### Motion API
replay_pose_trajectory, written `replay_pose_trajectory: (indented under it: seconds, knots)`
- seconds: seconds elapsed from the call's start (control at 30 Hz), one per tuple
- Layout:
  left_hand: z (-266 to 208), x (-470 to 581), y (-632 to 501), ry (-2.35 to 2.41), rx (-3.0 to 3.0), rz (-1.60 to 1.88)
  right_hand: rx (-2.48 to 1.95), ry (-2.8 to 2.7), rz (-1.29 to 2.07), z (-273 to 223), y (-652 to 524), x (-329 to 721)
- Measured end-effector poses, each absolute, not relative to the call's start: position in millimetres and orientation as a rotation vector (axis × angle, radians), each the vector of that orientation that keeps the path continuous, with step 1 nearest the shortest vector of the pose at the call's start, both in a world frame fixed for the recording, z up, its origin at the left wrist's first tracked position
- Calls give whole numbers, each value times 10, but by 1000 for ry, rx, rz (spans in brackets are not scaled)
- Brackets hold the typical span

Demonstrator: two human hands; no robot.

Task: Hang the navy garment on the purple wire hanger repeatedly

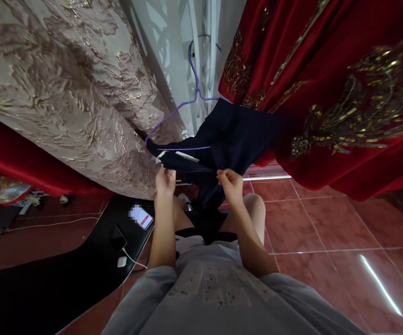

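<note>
A dark navy garment (243, 132) hangs from a purple hanger (197, 88) in front of me, a pale label strip showing inside its upper edge. At the garment's near edge, my left hand (166, 180) is closed on the cloth, just below its left end. Farther right, my right hand (231, 184) pinches the same edge between thumb and fingers. Between the two hands the edge runs fairly straight. The lower part of the garment drops toward my knees in dark folds.
A pale embossed cloth (82, 93) hangs on the left, and red cloth with gold sequins (327, 93) on the right. A black bench (65, 274) at my left bears a lit phone (142, 217), a dark device and a white charger (122, 262). Red tiles (320, 223) cover the floor.
</note>
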State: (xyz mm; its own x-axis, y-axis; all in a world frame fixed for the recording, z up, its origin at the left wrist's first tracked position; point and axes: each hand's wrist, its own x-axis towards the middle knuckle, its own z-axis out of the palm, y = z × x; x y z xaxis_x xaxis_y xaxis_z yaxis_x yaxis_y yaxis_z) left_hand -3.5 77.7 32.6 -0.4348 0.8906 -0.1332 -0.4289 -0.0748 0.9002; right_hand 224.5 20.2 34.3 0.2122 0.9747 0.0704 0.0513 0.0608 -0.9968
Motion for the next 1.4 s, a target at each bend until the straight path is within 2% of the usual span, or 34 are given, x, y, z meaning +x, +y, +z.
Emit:
replay_pose_trajectory:
  seconds: [0.17,0.3,0.43,0.53,0.63,0.73,0.83,0.97,1.07,1.27,1.4]
  knots:
    - [448,274,428,1054,795,1520,-1312,-1341,903,238,166,2240]
    - [688,494,312,1070,1329,1512,-1011,-1545,1105,418,235,1969]
    - [794,391,304,1103,1640,1559,-921,-1568,1171,730,386,1966]
    - [739,164,322,980,1710,1167,-840,-1610,1076,991,607,2077]
    - [626,-44,335,957,1773,703,-879,-1422,921,1074,902,2053]
    - [564,-291,387,1001,1709,536,-1027,-1289,956,948,1125,2003]
    - [637,-651,522,1162,1663,578,-1163,-1331,849,842,1168,2183]
    - [995,-1065,746,1400,1831,1000,-1245,-1425,557,934,1068,2637]
    - [1366,-1047,846,1438,2089,1175,-1244,-1477,492,1019,982,2763]
    - [1757,-489,929,1484,2275,1120,-1188,-1554,583,973,719,2613]
    - [1832,-411,1027,1471,2367,1073,-1033,-1460,163,1118,647,2895]
